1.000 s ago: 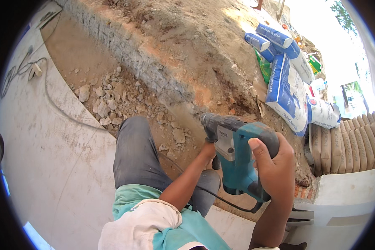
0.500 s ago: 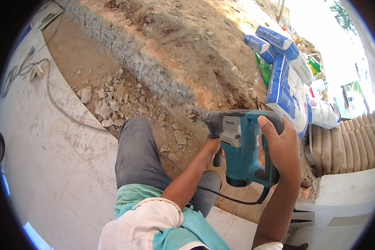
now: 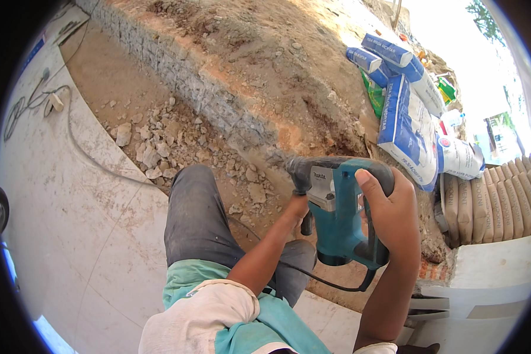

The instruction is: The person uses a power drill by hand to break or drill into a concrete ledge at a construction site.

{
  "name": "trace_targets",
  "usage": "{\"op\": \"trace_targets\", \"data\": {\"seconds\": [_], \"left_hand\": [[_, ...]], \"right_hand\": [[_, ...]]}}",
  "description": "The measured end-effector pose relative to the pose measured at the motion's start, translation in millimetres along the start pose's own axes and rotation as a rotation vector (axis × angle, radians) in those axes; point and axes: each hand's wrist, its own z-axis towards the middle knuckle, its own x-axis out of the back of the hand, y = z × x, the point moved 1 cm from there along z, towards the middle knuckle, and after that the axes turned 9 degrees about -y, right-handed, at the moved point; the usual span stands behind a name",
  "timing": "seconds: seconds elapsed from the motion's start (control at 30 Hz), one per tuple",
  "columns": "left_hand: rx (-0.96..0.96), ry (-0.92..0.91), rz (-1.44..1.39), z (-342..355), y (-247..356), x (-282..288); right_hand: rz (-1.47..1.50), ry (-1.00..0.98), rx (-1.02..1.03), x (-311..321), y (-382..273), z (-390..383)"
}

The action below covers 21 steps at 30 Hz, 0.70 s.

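Daylight blazes white beyond the right hand (image 3: 396, 209), while fisheye distortion bows the pale floor (image 3: 109, 236) past the left hand (image 3: 298, 207)!

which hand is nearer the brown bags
Right hand: on the rear of the drill, left of the brown bags. Left hand: at its front handle, farther left.

The left hand (image 3: 297, 207) clasps the front end of the power hammer (image 3: 333, 233); its fingers are largely hidden. The left forearm (image 3: 262, 256) slants up to that end from the lower left. The right hand (image 3: 398, 206) wraps the rear end of the power hammer, thumb (image 3: 369, 183) extended toward the front. The right forearm (image 3: 386, 307) rises steeply to the rear end. The left knee (image 3: 193, 177) is bent, left of the power hammer.
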Motion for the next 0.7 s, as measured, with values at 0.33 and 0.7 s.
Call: {"op": "trace_targets", "data": {"seconds": [0.33, 0.7], "left_hand": [[0.036, -0.053, 0.000, 14, 1, -1], [-0.193, 0.025, -0.012, -12, -27, 2]], "right_hand": [[-0.037, -0.038, -0.044, 13, -13, 14], [-0.022, -0.068, -0.052, 19, -12, 18]]}}
